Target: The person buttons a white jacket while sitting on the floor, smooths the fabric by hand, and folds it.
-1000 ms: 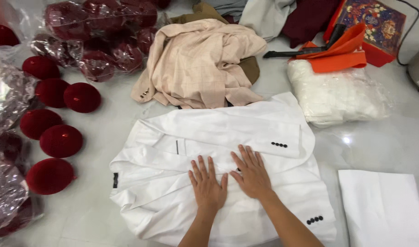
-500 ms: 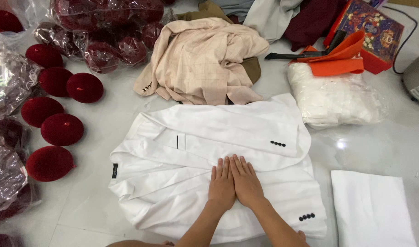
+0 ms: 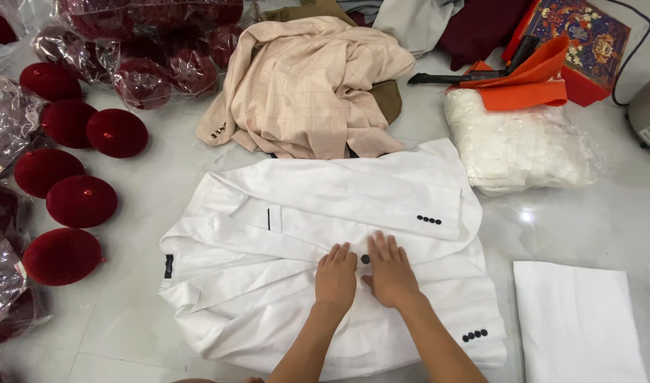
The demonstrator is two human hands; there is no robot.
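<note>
White cloth fills the middle of the head view: one jacket (image 3: 325, 248) lies flat on the pale floor (image 3: 573, 213), front side up, with one sleeve folded across the top. It is spread out like this so both hands can work on its front.

The left hand (image 3: 335, 278) and the right hand (image 3: 390, 273) rest side by side on the jacket, low in the middle of the frame. They hold nothing. The fingers are stretched out and pressed down on the cloth, and one dark button (image 3: 365, 259) shows in the gap between them. The fingertips sit right at that button, so the hands seem to be holding the two front flaps together there.

Four small buttons (image 3: 429, 220) sit in a row on the folded sleeve, and four more (image 3: 475, 335) on the lower sleeve at the bottom right.

Six loose red caps (image 3: 81, 201) lie at the left, apart from each other. More of them are packed in clear bags (image 3: 144, 50) at the upper left; I cannot count those well through the plastic.

One pink jacket (image 3: 311, 85) lies crumpled at the top middle. One bag of white cloth (image 3: 524, 145) sits at the upper right, with orange cloth (image 3: 527, 89) touching its top. One folded white sheet (image 3: 577, 319) lies at the lower right.
</note>
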